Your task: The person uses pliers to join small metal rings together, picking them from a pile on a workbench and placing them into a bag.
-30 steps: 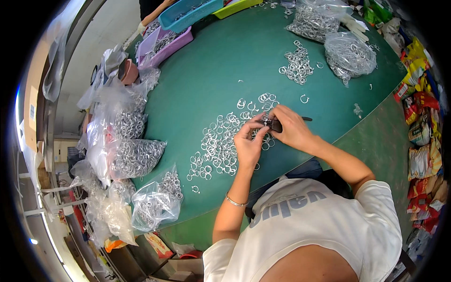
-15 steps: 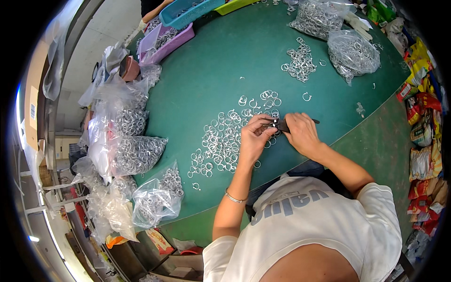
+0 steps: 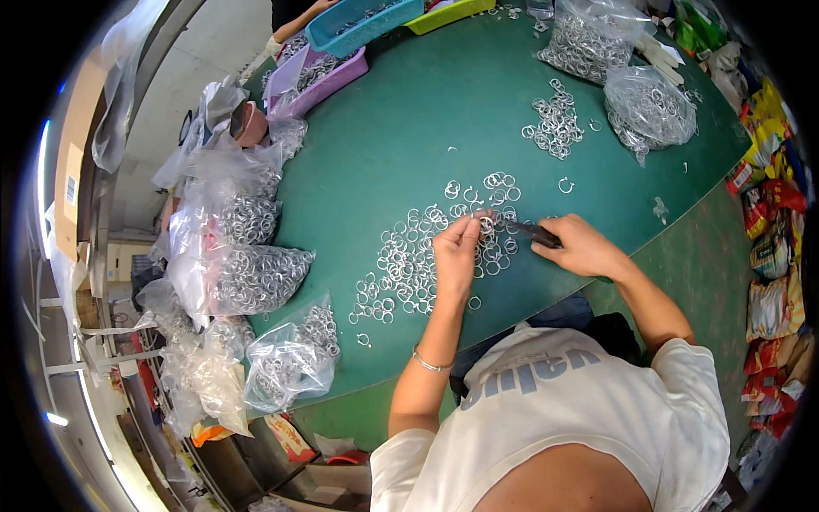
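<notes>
My left hand (image 3: 456, 249) is closed in a pinch over the pile, with a small silver metal ring (image 3: 486, 224) at its fingertips. To its right, my right hand (image 3: 582, 246) grips a black-handled tool that looks like pliers (image 3: 541, 235). Its narrow dark tip points left at the ring; whether they touch is hard to see. Under and around my left hand spreads a loose pile of silver rings (image 3: 408, 260), with small nubs on some.
The green table (image 3: 384, 128) bears a second ring heap (image 3: 554, 124) farther off. Clear bags of rings stand at left (image 3: 260, 277) and far right (image 3: 650, 111). Purple (image 3: 316, 85) and blue trays (image 3: 363, 26) sit at the far left, beside another person's arm (image 3: 294, 26).
My right hand has drawn the tool back to the right, away from my left fingers, and turned it. My left hand stays over the pile in a pinch. The whole view has shifted slightly.
</notes>
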